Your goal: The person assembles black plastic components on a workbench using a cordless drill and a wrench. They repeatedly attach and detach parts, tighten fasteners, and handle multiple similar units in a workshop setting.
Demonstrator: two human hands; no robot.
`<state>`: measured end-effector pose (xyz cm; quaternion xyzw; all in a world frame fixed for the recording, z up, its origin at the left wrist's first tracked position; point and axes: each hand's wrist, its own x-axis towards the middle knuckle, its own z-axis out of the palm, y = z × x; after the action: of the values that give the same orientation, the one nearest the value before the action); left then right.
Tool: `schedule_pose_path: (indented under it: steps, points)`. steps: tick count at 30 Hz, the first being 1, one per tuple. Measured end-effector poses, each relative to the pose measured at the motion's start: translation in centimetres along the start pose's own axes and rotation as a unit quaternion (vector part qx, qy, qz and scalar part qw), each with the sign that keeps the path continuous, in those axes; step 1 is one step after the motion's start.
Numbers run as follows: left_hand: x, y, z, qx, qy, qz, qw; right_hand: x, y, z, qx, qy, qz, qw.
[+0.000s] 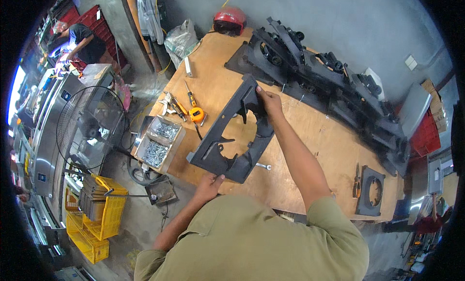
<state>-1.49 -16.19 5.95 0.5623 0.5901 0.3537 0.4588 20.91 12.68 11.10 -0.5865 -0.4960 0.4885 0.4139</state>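
Note:
A black frame-like panel (209, 146) with a large cut-out is tilted above the wooden table, held between my two hands. My left hand (209, 188) grips its near edge, thumb on top. Around the far right edge my right hand (270, 103) is closed, fingers partly hidden behind the panel. Under the panel, part of a wrench (264, 167) shows on the table. To the left lie a yellow tape measure (197, 115), a screwdriver (191, 94) and pliers (175, 104). A divided box (178, 141) of bolts and screws stands at the table's left edge.
Several black assemblies (310, 73) line the back of the wooden table (300, 136). A red helmet (229, 20) sits at the far end. Right: pliers (357, 182) and a smaller black plate (371, 191). Left: a fan (90, 127), yellow crates (104, 227), and another person (87, 44).

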Motion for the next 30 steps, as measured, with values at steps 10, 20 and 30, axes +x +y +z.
schedule_pose_path:
  steps: [10, 20, 30]
  points:
    - [3.5, 13.7, -7.3, 0.021, 0.09, 0.188, 0.978, 3.7, 6.0, 0.8, 0.252, -0.035, -0.047, 0.966]
    - [11.2, 19.5, 0.9, 0.358, -0.052, 0.2, 0.91, -7.8, 9.7, -4.0, 0.266, 0.16, -0.169, 0.935]
    - [11.9, 19.2, 0.8, 0.5, -0.072, 0.266, 0.821, -47.9, 33.6, -15.3, -0.01, -0.034, 0.403, 0.915]
